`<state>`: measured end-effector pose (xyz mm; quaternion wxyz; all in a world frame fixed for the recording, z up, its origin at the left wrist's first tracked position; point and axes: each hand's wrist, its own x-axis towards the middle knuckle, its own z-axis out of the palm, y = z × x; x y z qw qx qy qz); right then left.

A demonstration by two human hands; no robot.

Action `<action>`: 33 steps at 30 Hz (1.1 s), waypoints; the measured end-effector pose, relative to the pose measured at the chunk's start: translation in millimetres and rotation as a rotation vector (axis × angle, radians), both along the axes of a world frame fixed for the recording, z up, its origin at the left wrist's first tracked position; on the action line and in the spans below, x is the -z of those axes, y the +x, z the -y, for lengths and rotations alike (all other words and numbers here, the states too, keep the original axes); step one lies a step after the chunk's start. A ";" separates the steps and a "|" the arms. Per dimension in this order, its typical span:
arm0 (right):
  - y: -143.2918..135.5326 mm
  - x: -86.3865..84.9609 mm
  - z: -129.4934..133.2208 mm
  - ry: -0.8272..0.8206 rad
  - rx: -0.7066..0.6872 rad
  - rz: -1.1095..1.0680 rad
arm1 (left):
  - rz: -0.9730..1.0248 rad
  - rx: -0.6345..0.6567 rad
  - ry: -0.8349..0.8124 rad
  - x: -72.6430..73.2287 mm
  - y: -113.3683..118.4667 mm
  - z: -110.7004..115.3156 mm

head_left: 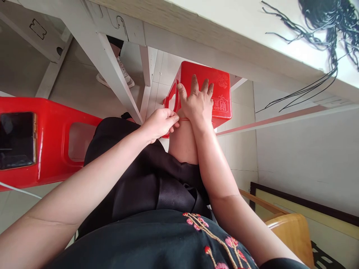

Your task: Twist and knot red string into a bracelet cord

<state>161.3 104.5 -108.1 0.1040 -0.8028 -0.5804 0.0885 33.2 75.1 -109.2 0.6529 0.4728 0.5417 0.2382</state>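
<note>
My left hand [162,124] is closed, its thumb and forefinger pinching the end of a thin red cord [184,118]. That cord runs straight across the bare skin of my leg [183,144] and disappears under my right hand [198,101]. Palm down and with its fingers spread, the right hand lies against the leg; what is beneath the palm is hidden. Just beyond those fingertips stands a red plastic stool [203,71] with pale printed characters on it. Dark trousers [134,186] cover my lap.
A white-framed table [224,22] stretches overhead, with a bundle of black cords [325,18] whose strands hang over its edge. Left of me, a phone [17,139] lies on another red stool [53,138]. Someone's shoe [126,74] shows past the table leg. A wooden chair [293,235] stands right.
</note>
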 end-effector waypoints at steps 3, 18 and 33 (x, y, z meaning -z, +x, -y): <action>-1.3 -1.7 0.6 -0.026 -0.004 0.024 | -0.009 0.001 0.027 0.4 -1.2 0.5; -0.4 2.3 0.8 0.034 -0.020 0.007 | 0.014 0.001 -0.007 2.4 -4.8 -0.8; -5.3 -2.5 3.5 0.046 -0.003 0.001 | 0.016 -0.001 -0.010 5.6 -8.0 -1.6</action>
